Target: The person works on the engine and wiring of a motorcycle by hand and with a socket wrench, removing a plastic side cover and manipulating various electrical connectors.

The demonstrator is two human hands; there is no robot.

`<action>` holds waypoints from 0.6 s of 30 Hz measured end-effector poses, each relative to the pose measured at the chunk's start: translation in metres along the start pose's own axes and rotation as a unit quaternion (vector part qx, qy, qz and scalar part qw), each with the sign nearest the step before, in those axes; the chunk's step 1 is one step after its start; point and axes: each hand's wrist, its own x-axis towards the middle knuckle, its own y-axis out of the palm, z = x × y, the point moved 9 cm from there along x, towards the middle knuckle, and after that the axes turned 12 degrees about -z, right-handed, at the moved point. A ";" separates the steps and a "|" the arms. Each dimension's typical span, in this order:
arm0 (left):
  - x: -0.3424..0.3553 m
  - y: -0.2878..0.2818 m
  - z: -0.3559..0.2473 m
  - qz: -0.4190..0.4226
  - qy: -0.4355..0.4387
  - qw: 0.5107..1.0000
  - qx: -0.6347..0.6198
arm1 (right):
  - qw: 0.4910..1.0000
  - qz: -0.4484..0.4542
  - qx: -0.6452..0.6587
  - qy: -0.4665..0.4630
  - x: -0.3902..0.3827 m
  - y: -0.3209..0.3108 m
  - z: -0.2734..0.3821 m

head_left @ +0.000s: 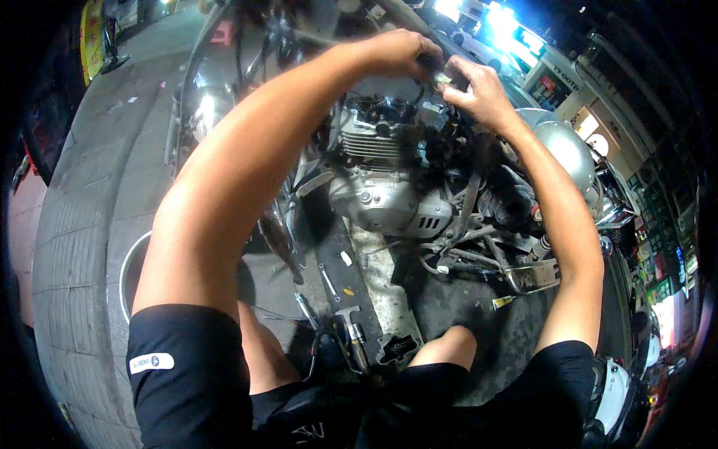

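Note:
Both my arms stretch forward over a partly stripped motorcycle, and my hands come together above its finned engine (370, 138). My left hand (404, 54) is closed, its fingertips curled down and in shadow. My right hand (479, 90) pinches a small whitish piece (443, 78) between thumb and fingers, close to the left fingertips. The piece is too small to name. Whatever the left fingers hold is hidden. Below my hands the cylinder top (381, 111) looks dark and uncovered. Under it sits the silvery rounded engine case (381, 206).
On the ground before my knees lie a wrench (329, 283), a hammer (350, 318) and other hand tools. A small yellow-and-white tube (503, 301) lies right of them. A white bucket rim (127, 277) shows behind my left arm. Another motorcycle's silver tank (561, 150) stands at the right.

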 end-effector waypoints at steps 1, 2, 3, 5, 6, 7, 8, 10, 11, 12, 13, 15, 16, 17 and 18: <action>0.001 -0.002 -0.001 -0.015 0.002 1.000 0.009 | 1.000 -0.006 0.004 0.004 0.000 0.000 -0.001; 0.000 -0.001 0.000 -0.019 -0.002 1.000 0.016 | 1.000 -0.017 0.003 0.019 -0.001 0.000 -0.003; 0.000 0.000 0.003 -0.016 -0.017 0.999 0.025 | 0.999 -0.023 -0.006 0.043 -0.005 0.001 -0.005; 0.001 -0.001 0.002 -0.023 -0.013 0.998 0.051 | 0.995 -0.074 -0.031 0.051 -0.010 0.001 0.000; 0.001 0.000 0.003 -0.023 -0.017 0.997 0.065 | 0.992 -0.098 -0.046 0.061 -0.015 -0.001 0.001; 0.001 0.000 0.003 -0.021 -0.017 0.998 0.058 | 0.991 -0.102 -0.049 0.065 -0.017 0.000 0.003; 0.001 0.000 0.003 -0.021 -0.017 0.998 0.052 | 0.991 -0.105 -0.052 0.068 -0.019 0.000 0.004; 0.001 -0.004 0.000 -0.044 0.012 0.996 0.072 | 0.993 -0.098 -0.041 0.053 -0.018 0.001 0.006; 0.001 -0.002 0.001 -0.034 0.009 0.999 0.037 | 0.995 -0.088 -0.033 0.032 -0.016 0.000 0.007; 0.000 0.000 0.002 -0.024 0.006 1.000 0.002 | 0.997 -0.078 -0.020 0.000 -0.013 -0.001 0.009; 0.000 0.003 0.006 -0.008 -0.019 0.999 -0.024 | 0.998 -0.062 -0.015 -0.016 -0.012 -0.001 0.008; 0.000 0.002 0.009 -0.022 -0.022 0.999 -0.032 | 0.996 -0.059 -0.017 -0.065 -0.005 -0.005 0.008; 0.000 0.001 0.009 -0.029 -0.022 0.999 -0.027 | 0.996 -0.047 -0.017 -0.078 -0.004 -0.005 0.007; 0.000 0.001 0.010 -0.033 -0.025 0.999 -0.028 | 0.996 -0.036 -0.021 -0.076 -0.003 -0.004 0.005; 0.000 0.002 0.012 -0.032 -0.032 0.999 -0.002 | 0.997 -0.034 -0.023 -0.070 -0.002 -0.005 0.003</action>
